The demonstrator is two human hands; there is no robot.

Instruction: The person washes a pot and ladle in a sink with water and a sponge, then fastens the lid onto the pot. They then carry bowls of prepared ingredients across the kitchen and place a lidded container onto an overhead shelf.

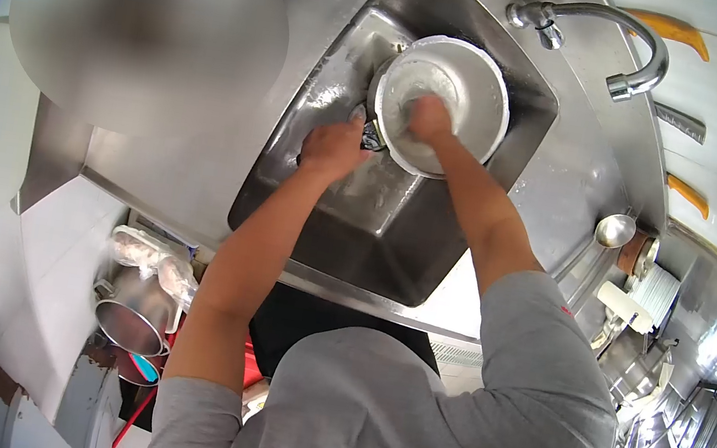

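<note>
A large metal pot stands tilted in the steel sink, its open mouth facing up. Inside it, near the whitish, wet bottom, is my right hand; its fingers are blurred, and what they hold, if anything, is hidden. My left hand is at the pot's left side, its fingers closed round the pot's dark handle.
A curved faucet rises behind the sink at the upper right. Knives with yellow handles hang on the tiled wall. A ladle lies at the right. Pots stand below the counter at the left.
</note>
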